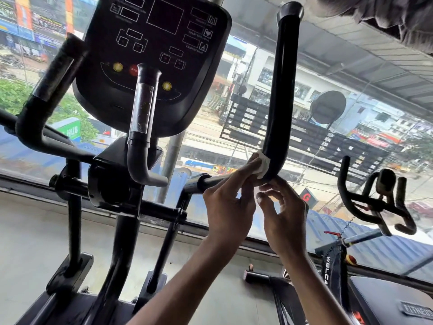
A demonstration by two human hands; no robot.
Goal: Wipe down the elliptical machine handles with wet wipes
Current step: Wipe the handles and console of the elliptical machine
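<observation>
Black moulded cover [384,299] nearest, at the lower right, with part of a white label. Up from the lower edge, two bare forearms. Left hand [228,202] with fingers [246,169] stretched upward, gripping a folded white wet wipe [263,165] and pressing it to the inner side of the bend in the right handle [278,90] of the elliptical. Right hand [284,214] just beneath that bend, fingers loosely curled and holding nothing, fingertips at or just short of the bar's underside; cannot tell which. Beyond, to the left, a shorter fixed grip [141,109] with a worn silver sleeve, in front of the dark console [152,55] with two yellow buttons and a red one. Further left, the left handle [56,73], untouched. Off to the right, the handlebars of an exercise bike [375,195]. Behind everything, a wide window [206,127] onto a street of buildings and trees.
</observation>
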